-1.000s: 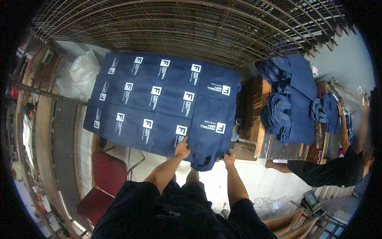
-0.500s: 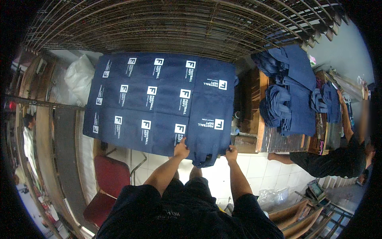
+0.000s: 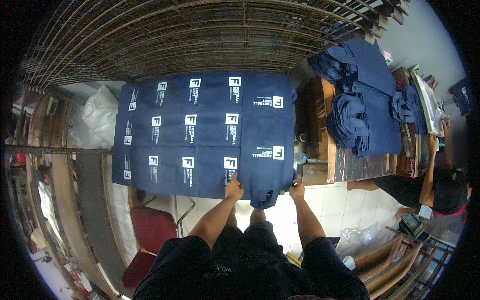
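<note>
Both hands were at the near edge of the navy cloth spread (image 3: 215, 132). R hand (image 3: 296, 190) had its fingers closed on the near R corner; L hand (image 3: 234, 190) lay on the edge w/ index finger out over a white print (image 3: 230, 164). Underside hidden, so can't tell if L was pinching or just pressing. Btwn them a flap w/ cutouts (image 3: 265, 198) hung over the edge, slightly crumpled.

Step in hand looked like squaring up the R-side piece (image 3: 265, 120) against its neighbours, judging by hand placement. Next move prob. called for light, even tension on the edge, w/o dragging adjoining pieces.

Spread lay flat in front of the person, below the wire rack (image 3: 215, 40); its support was mostly covered. Cloth looked matte & mostly smooth, w/ straight seams btwn pieces. White square-and-lettering prints ran in rows; the two on the R piece faced a diff. way from those in the middle cols. To the R, a wooden desk (image 3: 360, 172) carried navy stacks (image 3: 377, 120) w/ bunched loops.
</note>
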Motion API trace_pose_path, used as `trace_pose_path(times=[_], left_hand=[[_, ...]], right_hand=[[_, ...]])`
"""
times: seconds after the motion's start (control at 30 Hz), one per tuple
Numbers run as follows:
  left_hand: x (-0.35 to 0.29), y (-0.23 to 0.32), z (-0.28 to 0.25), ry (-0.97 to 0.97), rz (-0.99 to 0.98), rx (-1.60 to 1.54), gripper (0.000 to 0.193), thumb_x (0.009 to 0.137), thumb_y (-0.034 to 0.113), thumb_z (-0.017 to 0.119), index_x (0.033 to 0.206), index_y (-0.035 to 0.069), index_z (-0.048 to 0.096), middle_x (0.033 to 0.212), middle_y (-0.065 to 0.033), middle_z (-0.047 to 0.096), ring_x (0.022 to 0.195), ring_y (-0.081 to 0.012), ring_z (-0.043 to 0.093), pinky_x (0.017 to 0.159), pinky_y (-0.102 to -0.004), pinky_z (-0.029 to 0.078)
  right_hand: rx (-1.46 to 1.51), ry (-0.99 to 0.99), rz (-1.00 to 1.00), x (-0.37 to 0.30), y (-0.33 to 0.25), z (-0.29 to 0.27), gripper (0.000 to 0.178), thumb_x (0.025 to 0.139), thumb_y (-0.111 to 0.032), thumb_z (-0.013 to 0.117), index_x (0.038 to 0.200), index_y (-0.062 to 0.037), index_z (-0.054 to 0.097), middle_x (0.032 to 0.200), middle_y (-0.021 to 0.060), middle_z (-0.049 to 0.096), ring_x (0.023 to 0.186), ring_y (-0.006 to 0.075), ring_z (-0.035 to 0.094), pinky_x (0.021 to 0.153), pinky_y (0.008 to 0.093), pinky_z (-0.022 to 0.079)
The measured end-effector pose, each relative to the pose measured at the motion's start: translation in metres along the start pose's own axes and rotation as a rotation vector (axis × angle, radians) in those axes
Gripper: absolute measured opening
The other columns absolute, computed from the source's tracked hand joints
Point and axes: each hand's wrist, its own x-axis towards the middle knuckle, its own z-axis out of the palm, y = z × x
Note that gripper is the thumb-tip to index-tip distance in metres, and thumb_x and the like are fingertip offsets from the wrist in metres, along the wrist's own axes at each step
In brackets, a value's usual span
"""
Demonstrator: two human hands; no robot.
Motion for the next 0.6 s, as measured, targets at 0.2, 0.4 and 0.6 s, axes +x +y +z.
trace_pose_path(times=[0.2,0.4,0.6], left_hand=[[-0.002,0.004,-0.003,-0.011,-0.006,-0.006,0.062,0.070,0.008,0.056,0.127,0.010,0.031,0.085,-0.0118,0.062,0.086,-0.0328,0.058,0.081,-0.0408,0.045],[0.008,-0.008,0.008,0.044,0.060,-0.017,0.063,0.069,0.008,0.054,0.127,0.010,0.030,0.080,-0.0133,0.061,0.079,-0.0339,0.059,0.077,-0.0410,0.047],[-0.017,0.007,-0.011,0.314,0.306,0.291,0.061,0.070,0.013,0.062,0.124,0.010,0.034,0.088,-0.0140,0.055,0.086,-0.0342,0.056,0.077,-0.0407,0.047]], right_hand=[[-0.074,0.099,-0.108,-0.014,-0.019,-0.009,0.024,0.067,-0.006,0.059,0.091,-0.0090,0.055,0.071,0.0145,0.062,0.071,0.0283,0.063,0.065,0.0362,0.048],[-0.028,0.098,-0.072,-0.012,-0.032,-0.015,0.019,0.069,-0.007,0.059,0.087,-0.0078,0.056,0.069,0.0153,0.062,0.070,0.0296,0.063,0.064,0.0365,0.048],[-0.148,0.165,-0.021,-0.027,-0.040,-0.025,0.023,0.069,-0.019,0.065,0.086,-0.0060,0.056,0.069,0.0142,0.062,0.073,0.0304,0.062,0.067,0.0391,0.048]])
